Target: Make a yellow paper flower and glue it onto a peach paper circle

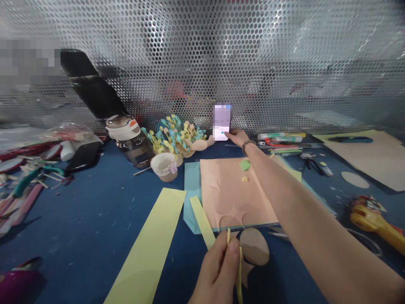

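My left hand [221, 266] is at the bottom centre, pinching a narrow yellow paper strip [239, 270] between thumb and fingers. Stretched far forward, my right hand [238, 138] has a fingertip at the lower part of a lit phone screen [222, 120]; it holds nothing that I can see. The phone stands upright against the perforated metal panel. Below my right arm lie peach paper sheets [218, 177] with round cuts, on light blue paper [191, 181]. Near my left hand are another yellow strip [202, 221], a wide yellow strip [148, 240] and a round cardboard piece [254, 246].
A dark jar with a white lid [134, 143], a small white cup [164, 166] and a bunch of folded paper bits [177, 137] stand back left. Markers [280, 137] lie back right. A yellow tape dispenser [373, 219] is at right, pliers [27, 181] at left.
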Motion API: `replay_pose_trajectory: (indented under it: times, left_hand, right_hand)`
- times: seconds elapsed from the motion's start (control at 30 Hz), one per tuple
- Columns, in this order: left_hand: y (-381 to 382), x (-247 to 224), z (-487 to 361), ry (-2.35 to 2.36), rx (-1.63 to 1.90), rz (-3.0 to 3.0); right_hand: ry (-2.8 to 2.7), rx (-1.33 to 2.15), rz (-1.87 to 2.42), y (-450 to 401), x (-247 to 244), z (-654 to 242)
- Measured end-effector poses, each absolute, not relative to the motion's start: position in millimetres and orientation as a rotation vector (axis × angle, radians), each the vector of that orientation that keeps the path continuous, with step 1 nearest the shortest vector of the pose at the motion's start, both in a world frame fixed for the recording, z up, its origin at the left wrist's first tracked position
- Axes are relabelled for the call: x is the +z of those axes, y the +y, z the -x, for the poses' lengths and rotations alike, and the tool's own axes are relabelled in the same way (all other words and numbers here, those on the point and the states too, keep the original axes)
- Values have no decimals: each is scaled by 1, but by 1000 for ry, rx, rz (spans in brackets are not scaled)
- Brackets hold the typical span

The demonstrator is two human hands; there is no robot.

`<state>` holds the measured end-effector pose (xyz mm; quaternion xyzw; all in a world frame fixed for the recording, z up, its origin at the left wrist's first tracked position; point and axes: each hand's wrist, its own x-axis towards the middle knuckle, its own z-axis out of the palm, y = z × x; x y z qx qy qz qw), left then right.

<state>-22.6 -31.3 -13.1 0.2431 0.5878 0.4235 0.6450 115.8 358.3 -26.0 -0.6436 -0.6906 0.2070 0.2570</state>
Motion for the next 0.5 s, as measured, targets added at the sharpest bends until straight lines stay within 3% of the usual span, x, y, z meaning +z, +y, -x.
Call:
replay_pose_trajectory:
  times: [0.5]
  left_hand:
    - [-29, -13, 23, 1298, 976, -526]
  right_hand:
    - [-1902, 608, 1677, 353, -20, -117]
